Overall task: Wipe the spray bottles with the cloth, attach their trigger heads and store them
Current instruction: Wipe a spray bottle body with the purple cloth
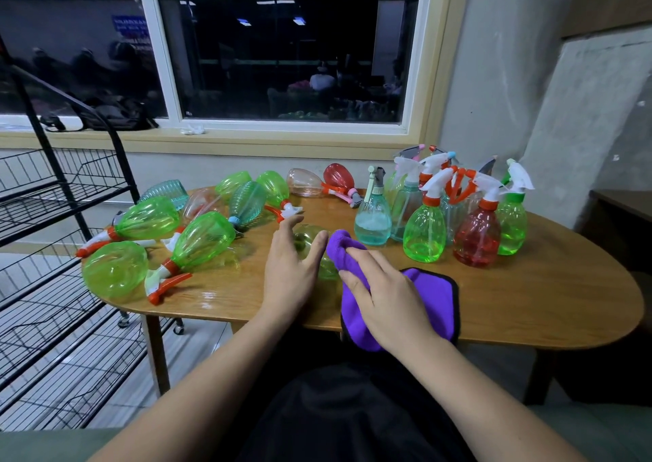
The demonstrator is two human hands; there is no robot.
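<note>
So the green bottle (307, 241) being worked on lies on its side near the front edge of the wooden counter (529, 302). It's mostly covered by both hands, so I can't tell if it has a trigger head on. The left hand (291, 271) lies over its left side with the fingers straight and spread apart, not curled round anything, just resting on the plastic. The right hand (384, 299) has its fingers bent over a purple cloth (435, 295) and grips it, pushing a bunched-up bit against the bottle's right side. The rest of the cloth, which has a black edge, trails back under the wrist and hangs a little over the counter's front edge. Off to the right, toward the back, there's a tight cluster of standing bottles (423, 235) in green, red and pale teal, all upright with white trigger heads (437, 179) on top, most with orange collars. To the left it's a messy pile of lying bottles (201, 239), mostly green plus a couple of ribbed teal and pinkish ones. They're tipped on their sides, several with heads on and red or orange levers sticking out. A black wire rack (67, 193) stands just beside the counter's left end, and a dark window (282, 59) runs along the wall behind.
</note>
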